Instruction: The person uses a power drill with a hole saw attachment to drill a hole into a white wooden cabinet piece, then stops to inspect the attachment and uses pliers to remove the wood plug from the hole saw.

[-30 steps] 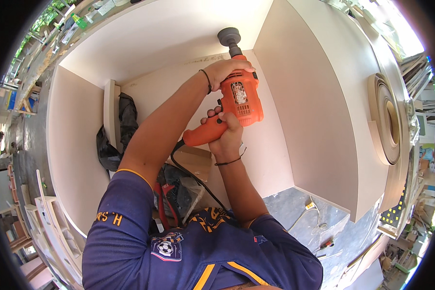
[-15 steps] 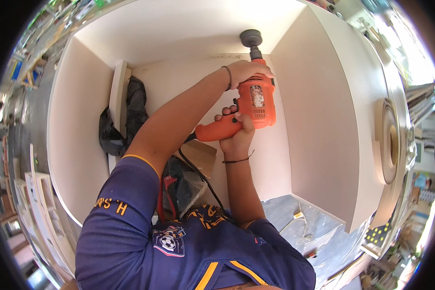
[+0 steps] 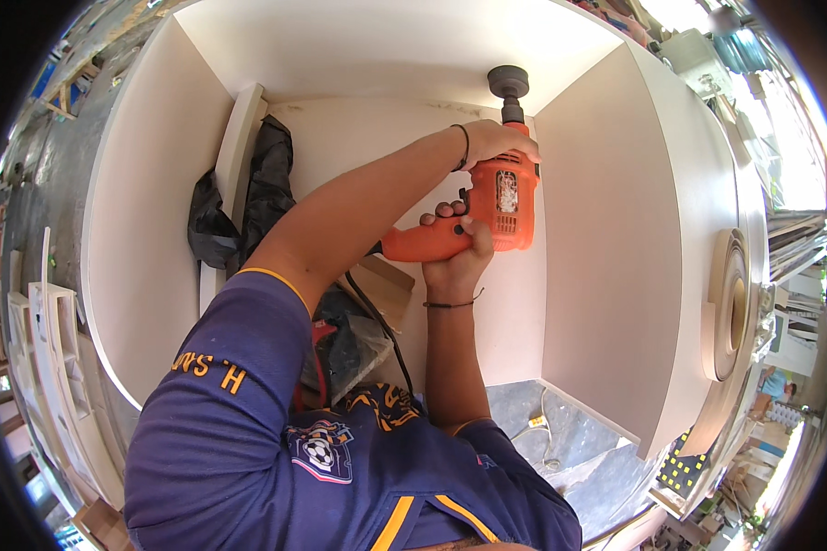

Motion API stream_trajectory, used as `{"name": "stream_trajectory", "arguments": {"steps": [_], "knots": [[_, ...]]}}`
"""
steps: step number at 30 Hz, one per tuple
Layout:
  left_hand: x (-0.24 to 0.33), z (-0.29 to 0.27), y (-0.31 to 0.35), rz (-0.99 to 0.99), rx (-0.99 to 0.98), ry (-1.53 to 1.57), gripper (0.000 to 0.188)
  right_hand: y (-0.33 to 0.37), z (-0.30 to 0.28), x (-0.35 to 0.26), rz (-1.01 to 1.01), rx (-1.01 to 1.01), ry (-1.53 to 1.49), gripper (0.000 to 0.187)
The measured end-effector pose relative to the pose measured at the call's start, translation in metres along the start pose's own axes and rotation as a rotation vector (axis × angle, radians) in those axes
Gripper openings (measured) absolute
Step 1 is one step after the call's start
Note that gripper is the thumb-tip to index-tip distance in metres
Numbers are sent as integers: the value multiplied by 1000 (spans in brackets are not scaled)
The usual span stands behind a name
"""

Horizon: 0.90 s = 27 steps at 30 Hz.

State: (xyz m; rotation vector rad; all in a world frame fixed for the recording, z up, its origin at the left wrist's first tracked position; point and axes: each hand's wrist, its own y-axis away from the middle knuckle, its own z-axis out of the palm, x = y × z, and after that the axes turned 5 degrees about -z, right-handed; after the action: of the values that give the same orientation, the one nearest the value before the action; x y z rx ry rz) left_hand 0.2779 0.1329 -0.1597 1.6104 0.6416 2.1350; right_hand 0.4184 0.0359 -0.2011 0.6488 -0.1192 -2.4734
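Observation:
Both my hands hold an orange corded power drill inside a white cabinet box. My left hand wraps over the front of the drill's body, just behind the chuck. My right hand grips the rear handle, its fingers curled by the trigger. A dark round hole saw is fitted to the drill and points at the cabinet's far panel, near the right corner. Whether it touches the panel I cannot tell. The black cord runs from the handle down toward my body.
Black plastic sheeting hangs over a white strip at the left. A cardboard piece and a clear plastic bag lie below my left arm. The right side panel stands close to the drill. A roll of edging rests outside it.
The whole view has shifted a little. The drill and both hands appear slightly farther right and lower, with the hole saw a bit nearer the right corner. Both grips stay the same.

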Motion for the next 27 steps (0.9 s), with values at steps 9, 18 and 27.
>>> {"name": "stream_trajectory", "arguments": {"steps": [9, 18, 27], "knots": [[-3, -3, -8, 4, -15, 15, 30, -1, -1, 1, 0, -4, -21, 44], [-6, -5, -12, 29, -52, 22, 31, 0, 0, 1, -5, 10, 0, 45], [-7, -5, -16, 44, -67, 61, 30, 1, 2, 0, -12, 30, 13, 42]]}}
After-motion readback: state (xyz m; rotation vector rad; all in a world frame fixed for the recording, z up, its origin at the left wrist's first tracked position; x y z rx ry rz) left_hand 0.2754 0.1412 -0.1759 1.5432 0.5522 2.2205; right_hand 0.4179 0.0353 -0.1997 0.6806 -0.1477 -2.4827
